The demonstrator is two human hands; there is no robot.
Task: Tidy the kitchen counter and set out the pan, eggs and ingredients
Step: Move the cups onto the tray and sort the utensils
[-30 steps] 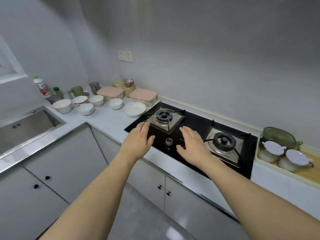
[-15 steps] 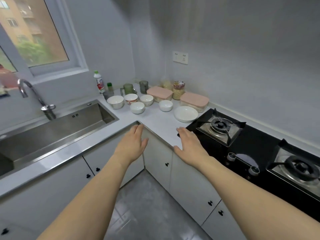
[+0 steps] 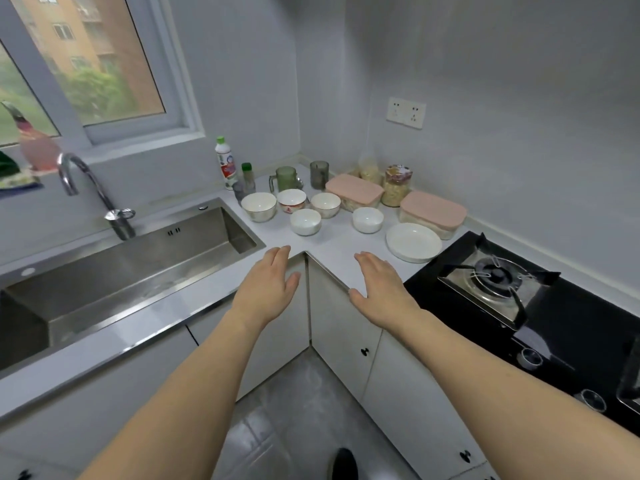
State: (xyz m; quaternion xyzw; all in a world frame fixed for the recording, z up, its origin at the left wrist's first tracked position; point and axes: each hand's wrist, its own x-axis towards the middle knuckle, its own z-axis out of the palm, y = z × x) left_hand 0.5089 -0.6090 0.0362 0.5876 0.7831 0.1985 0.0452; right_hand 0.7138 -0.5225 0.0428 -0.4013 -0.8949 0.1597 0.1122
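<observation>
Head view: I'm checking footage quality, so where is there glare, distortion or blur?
Head view: daylight from the window puts glare on the sink and the stove; wide-angle bending curves the counter edges; both hands look sharp.

Pale grey walls (image 3: 502, 81), window (image 3: 86, 64) above steel sink (image 3: 138, 271), white cabinets (image 3: 343, 323), grey floor (image 3: 294, 410).

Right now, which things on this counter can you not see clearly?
Head view only:
- Pink-lidded boxes: opaque lids hide the contents.
- Bottle: label print too small to read.
- Second burner: cut off by the right edge.
- Pan and eggs: not in view.
- Spoon beside green mug: mostly hidden.
</observation>
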